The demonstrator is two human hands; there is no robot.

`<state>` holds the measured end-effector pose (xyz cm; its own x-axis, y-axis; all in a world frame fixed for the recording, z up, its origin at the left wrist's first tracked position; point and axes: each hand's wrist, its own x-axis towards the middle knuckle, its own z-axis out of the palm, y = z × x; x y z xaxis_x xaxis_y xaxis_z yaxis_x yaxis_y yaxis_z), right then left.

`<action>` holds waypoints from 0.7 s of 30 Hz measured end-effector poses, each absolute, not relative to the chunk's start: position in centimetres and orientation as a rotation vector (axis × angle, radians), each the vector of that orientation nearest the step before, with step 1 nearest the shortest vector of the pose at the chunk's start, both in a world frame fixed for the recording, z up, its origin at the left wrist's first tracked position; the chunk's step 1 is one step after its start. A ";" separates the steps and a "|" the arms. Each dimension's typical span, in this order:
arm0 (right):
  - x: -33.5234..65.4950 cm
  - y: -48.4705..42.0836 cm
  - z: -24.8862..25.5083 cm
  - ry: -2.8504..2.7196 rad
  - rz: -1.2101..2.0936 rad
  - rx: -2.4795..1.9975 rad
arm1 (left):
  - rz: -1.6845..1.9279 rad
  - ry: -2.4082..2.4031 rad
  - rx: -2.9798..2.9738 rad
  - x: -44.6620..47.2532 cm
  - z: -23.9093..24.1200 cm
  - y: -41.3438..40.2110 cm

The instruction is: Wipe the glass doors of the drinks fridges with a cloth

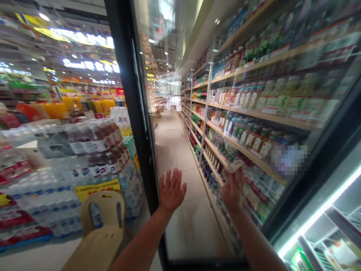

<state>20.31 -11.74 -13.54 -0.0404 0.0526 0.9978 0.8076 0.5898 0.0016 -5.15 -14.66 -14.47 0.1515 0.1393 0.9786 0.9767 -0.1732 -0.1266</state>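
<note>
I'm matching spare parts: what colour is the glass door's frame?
The door frame is black, clearest in the head view.

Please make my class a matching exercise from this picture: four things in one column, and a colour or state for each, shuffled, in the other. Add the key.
Things
1. Left hand
2. Chair
3. Right hand
4. Light strip

Colour or state
A. Glowing white
B. Holding a cloth
C. Fingers extended, holding nothing
D. Beige

Pairs: 1-C, 2-D, 3-B, 4-A

Door pane [186, 229]: smooth, glossy glass | cloth [235, 165]: matt fabric | chair [98, 242]: smooth plastic, low sheen
</note>
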 end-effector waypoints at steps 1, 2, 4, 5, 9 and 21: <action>19.8 -12.3 -15.4 -1.556 -0.712 -0.780 | -1.141 -1.129 -1.501 -5.1 -14.4 -14.7; 19.2 -12.8 -16.9 -1.608 -0.713 -0.782 | -1.129 -1.131 -1.496 -5.2 -14.4 -14.7; 18.3 -13.4 -17.9 -1.709 -0.719 -0.761 | -1.096 -1.136 -1.488 -5.2 -14.2 -14.7; 18.0 -13.4 -17.4 -1.739 -0.718 -0.747 | -1.084 -1.135 -1.483 -5.3 -14.2 -14.7; 18.8 -12.1 -11.8 -1.644 -0.689 -0.739 | -1.088 -1.107 -1.478 -5.5 -14.1 -14.6; 16.4 -13.6 -12.7 -1.791 -0.729 -0.658 | -1.065 -1.080 -1.476 -5.8 -14.2 -14.6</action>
<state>16.44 -13.57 -12.68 -0.3036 0.0930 0.9483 0.7287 0.6639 0.1682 -5.77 -14.55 -14.19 0.2198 0.1104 0.9693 0.9707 -0.1239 -0.2060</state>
